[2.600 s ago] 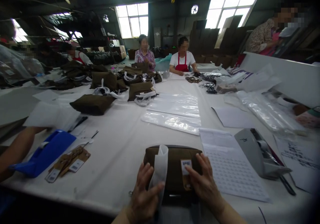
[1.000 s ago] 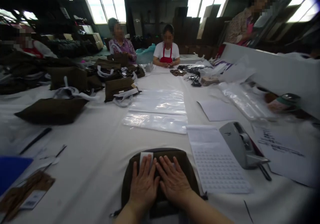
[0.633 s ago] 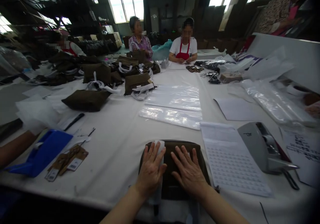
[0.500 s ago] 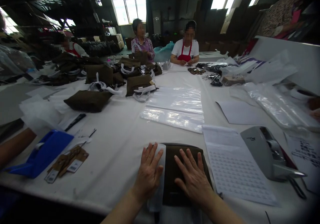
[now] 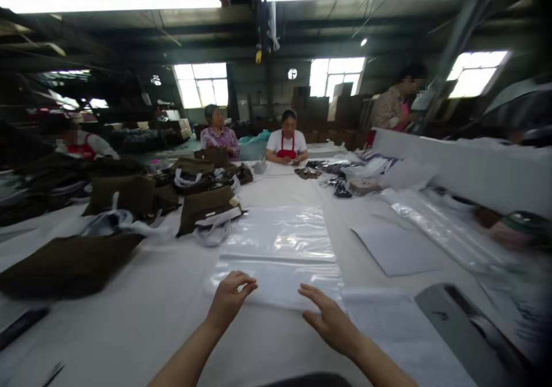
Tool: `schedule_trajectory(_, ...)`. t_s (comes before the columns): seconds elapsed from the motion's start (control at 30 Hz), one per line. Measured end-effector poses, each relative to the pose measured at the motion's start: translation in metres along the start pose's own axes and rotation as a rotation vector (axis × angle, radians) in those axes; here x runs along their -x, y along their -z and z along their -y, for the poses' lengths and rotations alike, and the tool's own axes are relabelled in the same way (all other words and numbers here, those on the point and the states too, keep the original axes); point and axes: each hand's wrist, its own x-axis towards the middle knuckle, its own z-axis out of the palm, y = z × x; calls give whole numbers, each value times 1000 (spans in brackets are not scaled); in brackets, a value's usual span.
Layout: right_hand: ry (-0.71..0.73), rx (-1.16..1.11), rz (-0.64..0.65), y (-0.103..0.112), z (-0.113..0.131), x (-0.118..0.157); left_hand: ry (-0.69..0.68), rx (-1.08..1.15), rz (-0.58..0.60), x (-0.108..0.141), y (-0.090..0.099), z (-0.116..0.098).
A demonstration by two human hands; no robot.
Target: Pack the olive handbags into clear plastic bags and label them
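1. Glossy, clear plastic bags (image 5: 280,234), seemingly stacked, are lying flat on the white tabletop (image 5: 142,324), straight ahead of both hands.
2. Their near edge is running crosswise under the fingertips; which axis is longer, I cannot tell.
3. The left hand (image 5: 229,298) is hovering by the near-left corner, its grip drawn nearly together; whether it is pinching plastic, I cannot tell.
4. The right hand (image 5: 330,321) is hovering about equally near, toward the right corner, its grip standing apart.
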Motion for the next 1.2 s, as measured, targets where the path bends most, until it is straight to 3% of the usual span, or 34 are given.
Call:
schedule_trajectory(0.1,-80,122,139,-17,-32,-41,27,-175,186,-66,-29,29)
schedule_trajectory(0.23,-201,253,188,-38,-51,-61,-2,-246,329,-111,-53,58)
schedule_trajectory(0.33,-244,335,244,-39,-51,-73,-12,-279,398,-129,-47,56)
schedule_trajectory(0.43,-242,371,265,-23,-52,-96,-14,-293,397,-139,-25,36)
schedule_trajectory(0.63,-168,445,226,43,-54,-135,-248,-551,218,-111,21,2)
schedule_trajectory(0.8,-125,517,257,77,-39,-134,-254,-580,186,-89,42,-8)
schedule_trajectory(1.0,-52,561,351,67,-15,-105,-194,-559,323,-72,50,-34)
schedule_trajectory(1.2,-108,536,427,33,-9,-41,-3,-295,199,-7,26,-20)
